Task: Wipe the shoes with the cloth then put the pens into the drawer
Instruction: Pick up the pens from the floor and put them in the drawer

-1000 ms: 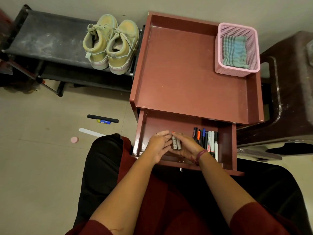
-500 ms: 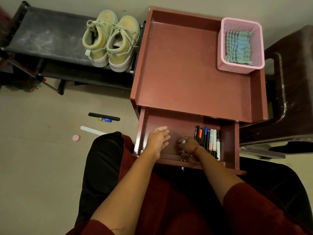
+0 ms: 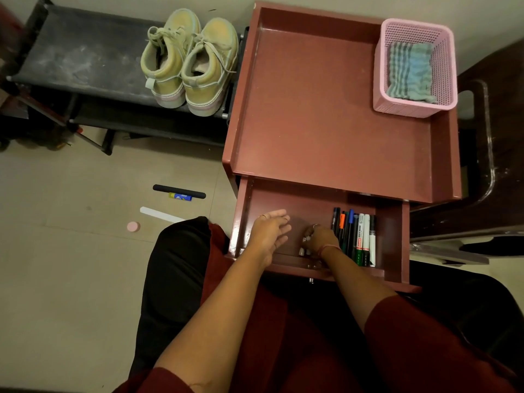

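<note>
The open reddish-brown wooden drawer (image 3: 392,236) is shown pulled out toward the viewer beneath the cabinet top (image 3: 326,109). Two small grey pens (image 3: 304,246) are grasped in the curled fingers of the right hand (image 3: 319,239), low over the drawer floor at its middle. A row of mixed marker pens (image 3: 354,236) is laid just right of that hand. The left hand (image 3: 269,231) is held with fingers released, near the drawer's left side. The pale yellow lace-up shoes (image 3: 190,61) are set on the black rack (image 3: 71,58), far left; the striped blue-green cloth (image 3: 409,69) is kept in the pink mesh basket (image 3: 448,66), far right.
</note>
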The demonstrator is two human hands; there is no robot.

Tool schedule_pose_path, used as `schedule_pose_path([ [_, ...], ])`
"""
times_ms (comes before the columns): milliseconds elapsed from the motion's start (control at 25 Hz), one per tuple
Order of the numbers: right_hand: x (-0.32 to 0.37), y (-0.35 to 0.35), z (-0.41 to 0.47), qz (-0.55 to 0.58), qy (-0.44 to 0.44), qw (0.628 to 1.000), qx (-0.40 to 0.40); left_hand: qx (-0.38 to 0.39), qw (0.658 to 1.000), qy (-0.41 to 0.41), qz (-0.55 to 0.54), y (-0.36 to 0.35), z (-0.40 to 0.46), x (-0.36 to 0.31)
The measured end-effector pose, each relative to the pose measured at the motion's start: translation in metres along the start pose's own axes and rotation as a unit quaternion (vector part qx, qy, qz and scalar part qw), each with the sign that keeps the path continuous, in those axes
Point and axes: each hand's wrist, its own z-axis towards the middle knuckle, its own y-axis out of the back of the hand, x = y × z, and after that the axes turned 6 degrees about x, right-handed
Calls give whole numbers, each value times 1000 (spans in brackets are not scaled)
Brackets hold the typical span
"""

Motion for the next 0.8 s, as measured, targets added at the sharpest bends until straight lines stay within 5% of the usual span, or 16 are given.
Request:
schedule_pose_path([
  [360,-7,15,3,-167,38,985,5,3,1000,-3,6,0,-1,0],
  [800,-24,35,14,-193,101,973,80,4,1000,-2,-9,0,2,0],
])
